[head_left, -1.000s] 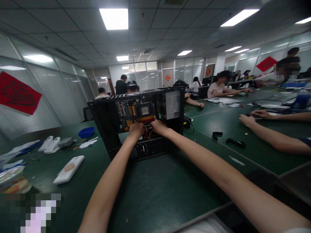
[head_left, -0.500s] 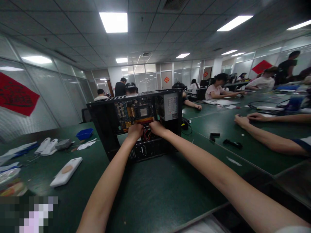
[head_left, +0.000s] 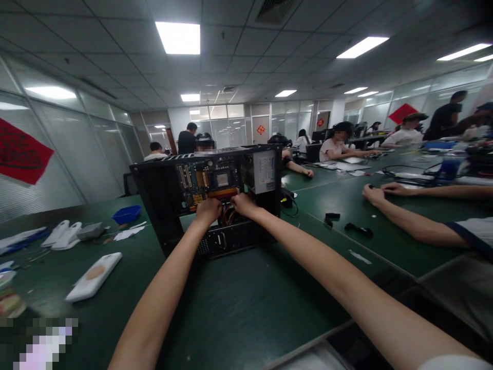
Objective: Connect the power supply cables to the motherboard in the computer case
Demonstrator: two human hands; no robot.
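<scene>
Lit panels in a gridded ceiling
Glass partitions line the left side, bearing a red sign; the worktop is green.

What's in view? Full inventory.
table: count unclear, green, under case
PC case: 1, black, on table
motherboard: 1, dark, inside case
power supply: 1, grey, case's upper right
cables: several, red visible, between hands
tray: 1, blue, left
slab: 1, white, left foreground
small pieces: 2, black, right of case
signs: 4, red, walls and doors
lights: several, white, ceiling
other people: several, mixed clothing, nearby
left hand: 1, bare, near motherboard's lower edge
right hand: 1, bare, same edge
</scene>
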